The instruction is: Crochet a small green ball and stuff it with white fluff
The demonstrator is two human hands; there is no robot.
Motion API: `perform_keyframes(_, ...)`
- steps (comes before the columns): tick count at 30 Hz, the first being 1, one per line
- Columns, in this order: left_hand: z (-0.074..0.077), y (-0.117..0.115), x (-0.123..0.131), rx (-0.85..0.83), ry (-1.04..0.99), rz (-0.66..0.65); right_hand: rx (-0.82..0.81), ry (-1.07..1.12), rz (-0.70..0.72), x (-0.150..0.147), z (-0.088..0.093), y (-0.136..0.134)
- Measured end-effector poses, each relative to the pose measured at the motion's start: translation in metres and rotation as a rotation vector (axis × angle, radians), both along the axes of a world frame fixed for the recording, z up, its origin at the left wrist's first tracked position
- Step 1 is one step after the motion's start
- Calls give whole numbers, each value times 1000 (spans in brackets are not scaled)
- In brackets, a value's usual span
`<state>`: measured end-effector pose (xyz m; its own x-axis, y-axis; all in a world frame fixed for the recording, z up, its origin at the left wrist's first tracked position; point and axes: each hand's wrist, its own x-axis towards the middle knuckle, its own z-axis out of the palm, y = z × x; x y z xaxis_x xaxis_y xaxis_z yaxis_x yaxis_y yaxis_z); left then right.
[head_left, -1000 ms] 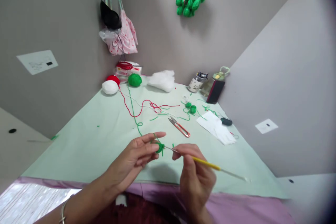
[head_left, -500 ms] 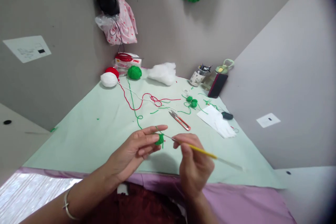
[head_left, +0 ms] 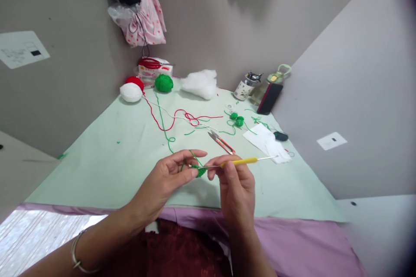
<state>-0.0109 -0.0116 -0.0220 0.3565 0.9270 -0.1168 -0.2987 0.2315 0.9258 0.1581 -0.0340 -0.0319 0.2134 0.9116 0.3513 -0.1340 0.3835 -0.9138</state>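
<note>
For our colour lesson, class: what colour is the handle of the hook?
The hook's handle is yellow, seen best in the head view.

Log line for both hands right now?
left hand: pinching green yarn piece | right hand: holding yellow-handled hook, tip at piece | orange snips: beyond hands

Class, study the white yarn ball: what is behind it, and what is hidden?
Behind the white yarn ball sits a red yarn ball, its top and right edge showing. The white ball covers its lower front, which cannot be seen.
</note>
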Motion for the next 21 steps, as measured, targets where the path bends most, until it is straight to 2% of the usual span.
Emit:
perform_keyframes(4, 2, -2, -1, 61, 94, 24, 97, -232, -90, 0, 2, -8)
perform_keyframes(8, 6, -6, 3, 147, 210, 150, 403, -665, -206, -3, -8, -12)
perform_keyframes(10, 6, -7, 5, 101, 138, 157, 546, -844, -292, -4, -16, -11)
perform_keyframes(11, 5, -6, 6, 37, 67, 117, 589, -889, -339, -5, -19, -11)
perform_keyframes(13, 3, -2, 5, -135, -97, 0, 596, -853, -376, -4, -21, -11)
perform_keyframes(16, 3, 4, 1, -297, -255, -70, 422, -525, -288, -2, -14, -11)
perform_keyframes(19, 5, 5, -1, -247, -258, -55, 260, -219, -155, -3, -4, -9)
perform_keyframes(21, 7, 3, 1, -195, -226, -73, 209, -172, -73, -4, -2, -6)
